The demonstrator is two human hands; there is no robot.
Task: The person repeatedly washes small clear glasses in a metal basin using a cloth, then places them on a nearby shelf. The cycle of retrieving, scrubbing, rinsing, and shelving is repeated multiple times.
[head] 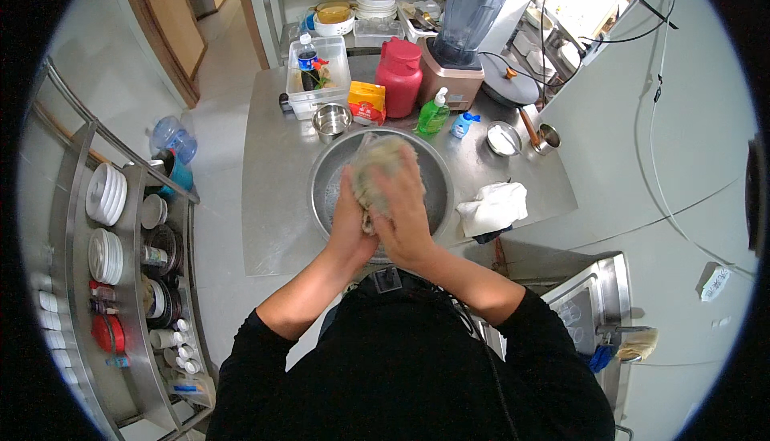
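Over a large steel basin (443, 200) on the steel table, a soft, pale greenish-beige bundle (380, 167) is pressed between my two hands. It looks like a cloth, but motion blur hides its detail. My left hand (351, 218) grips it from the left and below. Across its right side lies my right hand (404, 209), with blurred fingers pointing away from me. Something clear, perhaps plastic film, shows at the bundle's upper left. The bundle and both hands cover much of the basin's inside.
Behind the basin stand a steel bowl (331, 121), an orange-and-yellow packet (367, 103), a red jug (399, 77), a blender (472, 14) and a green pump bottle (433, 115). A white cloth (493, 205) lies at right. Left is a rack (135, 248) of dishes; lower right, a sink (613, 278).
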